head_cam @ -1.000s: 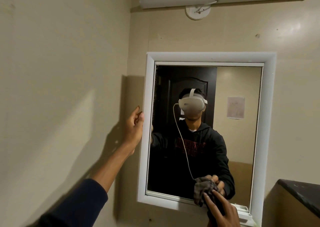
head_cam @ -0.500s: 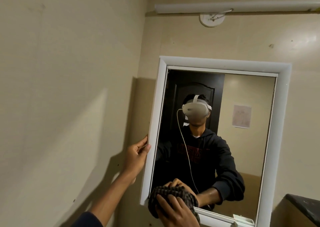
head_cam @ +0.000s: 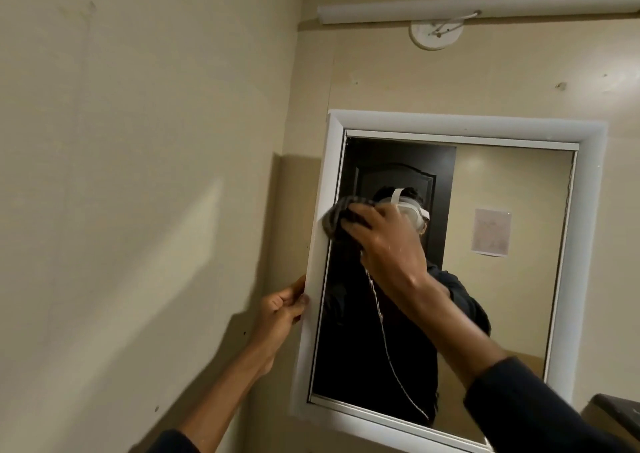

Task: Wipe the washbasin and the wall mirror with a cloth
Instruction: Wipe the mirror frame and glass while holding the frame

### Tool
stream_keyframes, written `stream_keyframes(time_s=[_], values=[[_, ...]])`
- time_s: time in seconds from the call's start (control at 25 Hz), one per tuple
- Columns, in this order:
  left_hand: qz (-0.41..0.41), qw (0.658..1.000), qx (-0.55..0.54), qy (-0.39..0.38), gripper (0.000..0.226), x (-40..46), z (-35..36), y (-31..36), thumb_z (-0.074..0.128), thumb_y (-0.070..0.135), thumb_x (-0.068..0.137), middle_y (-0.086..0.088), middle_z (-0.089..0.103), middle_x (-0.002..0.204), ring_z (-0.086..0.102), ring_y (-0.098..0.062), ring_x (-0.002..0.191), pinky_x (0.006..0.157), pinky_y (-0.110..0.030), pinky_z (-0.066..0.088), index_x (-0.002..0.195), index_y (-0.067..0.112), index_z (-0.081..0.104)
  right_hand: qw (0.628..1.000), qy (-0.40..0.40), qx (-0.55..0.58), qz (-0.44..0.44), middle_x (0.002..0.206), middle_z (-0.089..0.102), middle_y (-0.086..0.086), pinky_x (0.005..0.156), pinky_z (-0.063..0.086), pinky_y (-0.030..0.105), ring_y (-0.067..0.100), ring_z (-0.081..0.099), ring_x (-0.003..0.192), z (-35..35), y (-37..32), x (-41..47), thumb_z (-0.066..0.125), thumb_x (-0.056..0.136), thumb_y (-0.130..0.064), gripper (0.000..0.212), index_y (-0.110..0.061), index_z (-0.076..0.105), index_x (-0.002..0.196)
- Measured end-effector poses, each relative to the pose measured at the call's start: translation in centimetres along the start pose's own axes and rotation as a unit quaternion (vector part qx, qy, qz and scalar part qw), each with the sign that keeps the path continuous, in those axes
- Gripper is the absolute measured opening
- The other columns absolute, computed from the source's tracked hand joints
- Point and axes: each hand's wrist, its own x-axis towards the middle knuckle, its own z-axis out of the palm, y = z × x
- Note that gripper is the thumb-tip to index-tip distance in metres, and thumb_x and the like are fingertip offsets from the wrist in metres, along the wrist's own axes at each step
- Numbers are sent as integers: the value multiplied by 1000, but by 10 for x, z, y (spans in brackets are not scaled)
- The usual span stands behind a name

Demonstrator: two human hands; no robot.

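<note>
The right hand (head_cam: pixel 384 241), fingers clamped on the cloth (head_cam: pixel 337 217), is wiping the mirror (head_cam: pixel 502 297) while the left hand (head_cam: pixel 282 309) is gripping its frame (head_cam: pixel 320 255); sweeping across is probably next.

The person wears a dark top with long sleeves. The right sleeve (head_cam: pixel 526 407) is pushed up, so the forearm is bare. Only a small bit of the left sleeve (head_cam: pixel 173 442) shows, at the bottom edge. The left hand (head_cam: pixel 280 314) and right hand (head_cam: pixel 384 241) are bare: no gloves, no watch.
</note>
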Motion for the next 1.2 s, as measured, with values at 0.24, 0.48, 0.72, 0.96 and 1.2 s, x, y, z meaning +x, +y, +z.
stream_keyframes(time_s=[0.24, 0.48, 0.72, 0.96, 1.2], values=[[36, 999, 25, -11, 48, 2, -1, -2, 60, 2, 91, 18, 59, 127, 57, 14, 109, 92, -6, 44, 135, 18, 51, 999, 35, -26, 23, 122, 66, 9, 81, 50, 49, 37, 54, 102, -24, 30, 96, 73, 76, 2, 40, -14, 71, 113], [5, 1000, 2, -16, 53, -1, -3, 1, 53, -11, 89, 24, 71, 106, 64, 8, 102, 83, -10, 51, 129, 24, 56, 1000, 3, 7, 12, 129, 60, 1, 84, 48, 44, 29, 49, 106, 0, -11, 12, 66, 79, -6, 40, -23, 68, 116], [-69, 995, -77, -14, 35, -1, -10, 5, 48, 8, 93, -5, 69, 124, 62, -19, 118, 111, -41, 40, 124, 19, 61, 993, -70, 92, 26, 107, 68, -10, 77, 45, 29, 19, 63, 82, 33, -91, -188, 39, 84, -29, 36, -36, 74, 88], [-10, 999, -34, 37, 43, -2, 3, -1, 72, 10, 83, 16, 69, 104, 67, 12, 86, 77, -7, 52, 124, 16, 61, 996, 85, 15, 23, 103, 61, -31, 68, 40, 26, 19, 62, 57, 55, -105, -226, 30, 94, -36, 36, -37, 60, 75], [9, 998, -7, 54, 50, -2, 5, -2, 71, 10, 83, 1, 65, 123, 64, 16, 88, 85, -7, 49, 131, 9, 56, 998, -1, 21, -59, 131, 58, 1, 84, 46, 42, 28, 53, 108, 2, -3, -89, 54, 87, -20, 32, -21, 66, 116]])
